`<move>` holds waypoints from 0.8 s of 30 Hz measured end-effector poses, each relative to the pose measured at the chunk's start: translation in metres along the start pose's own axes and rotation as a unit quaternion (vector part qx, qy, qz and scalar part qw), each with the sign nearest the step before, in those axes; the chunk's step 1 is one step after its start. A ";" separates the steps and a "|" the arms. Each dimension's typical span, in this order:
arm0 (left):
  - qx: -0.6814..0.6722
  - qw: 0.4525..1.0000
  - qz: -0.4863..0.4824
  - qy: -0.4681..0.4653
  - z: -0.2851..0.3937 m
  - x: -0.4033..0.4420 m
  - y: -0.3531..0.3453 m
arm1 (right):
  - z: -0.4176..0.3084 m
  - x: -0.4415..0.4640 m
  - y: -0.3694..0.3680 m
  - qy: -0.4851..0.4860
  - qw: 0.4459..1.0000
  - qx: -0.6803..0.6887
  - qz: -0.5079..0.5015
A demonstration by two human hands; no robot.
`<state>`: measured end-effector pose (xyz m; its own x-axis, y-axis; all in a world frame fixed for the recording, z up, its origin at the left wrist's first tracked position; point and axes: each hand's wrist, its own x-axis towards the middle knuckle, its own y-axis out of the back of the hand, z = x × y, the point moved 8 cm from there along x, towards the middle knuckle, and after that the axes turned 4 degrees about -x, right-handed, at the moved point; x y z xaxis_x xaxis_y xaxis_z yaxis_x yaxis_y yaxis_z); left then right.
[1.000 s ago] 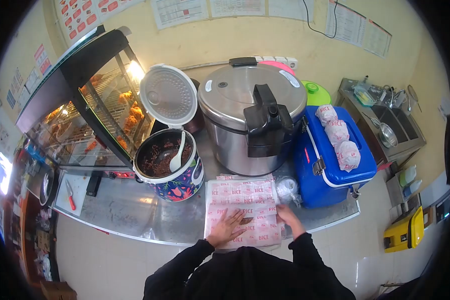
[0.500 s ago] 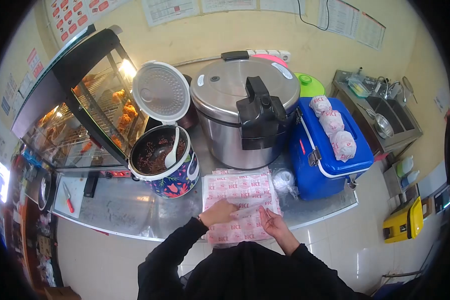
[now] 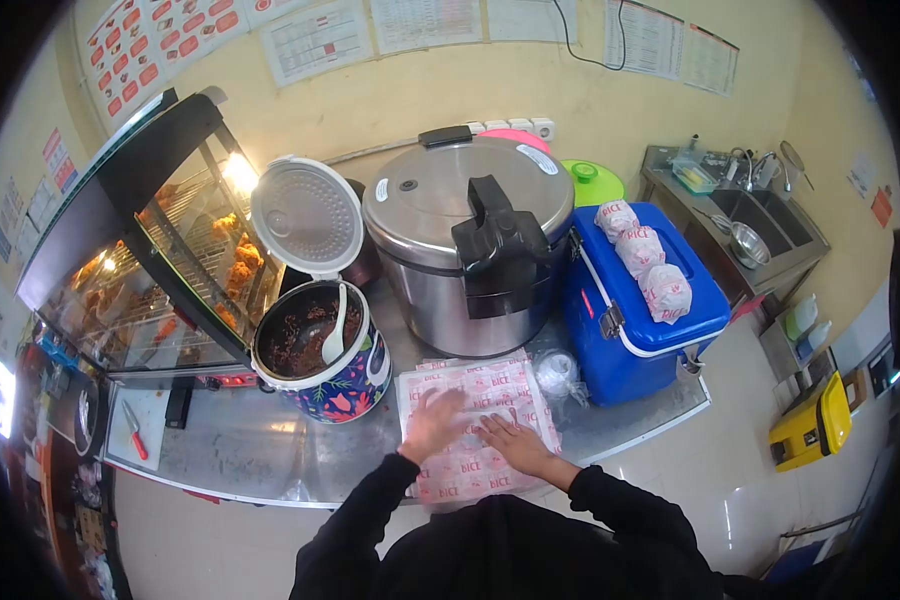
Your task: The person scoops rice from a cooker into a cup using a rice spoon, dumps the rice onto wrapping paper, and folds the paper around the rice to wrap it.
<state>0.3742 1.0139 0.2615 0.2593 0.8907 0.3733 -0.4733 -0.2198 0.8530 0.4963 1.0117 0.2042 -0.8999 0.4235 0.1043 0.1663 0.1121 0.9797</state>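
A stack of white wrapping paper printed with red "RICE" lettering (image 3: 470, 472) lies at the front of the steel counter, before my body. My left hand (image 3: 434, 424) is over the left part of the stack, its fingers stretched out and blurred by motion; nothing shows in it. Flat on the sheets, towards the right, rests my right hand (image 3: 515, 443) with its fingers extended. To the left stands a flower-patterned pot (image 3: 342, 393) with its lid up, holding dark reddish food and a white rice paddle (image 3: 336, 338).
Behind the paper stands a large steel rice cooker (image 3: 430, 300). On the right, a blue cooler (image 3: 610, 365) carries three wrapped bundles (image 3: 640, 252); clear plastic (image 3: 556, 372) lies beside it. A glass food warmer (image 3: 160, 300) and a red-handled knife (image 3: 138, 440) are at left.
My right hand has gone from lifting a sheet's edge to lying flat on the stack. My left hand has opened out from its curled pose. The camera view has shifted slightly.
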 end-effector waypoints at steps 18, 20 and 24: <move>-0.273 0.888 -0.131 0.347 -0.064 -0.056 -0.044 | 0.081 0.019 -0.016 -0.290 0.909 0.295 -0.055; -0.147 0.942 -0.138 0.269 -0.061 -0.035 -0.035 | 0.079 0.036 -0.022 -0.252 0.941 0.219 -0.046; 0.067 0.997 0.007 0.035 -0.024 -0.012 0.004 | 0.061 0.040 0.002 -0.174 0.983 0.052 -0.029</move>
<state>0.3492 1.0117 0.2521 0.1919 0.9116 0.3635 -0.3585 -0.2797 0.8906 0.4854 1.0832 0.1999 -0.7201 0.6931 -0.0345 0.1745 0.2290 0.9577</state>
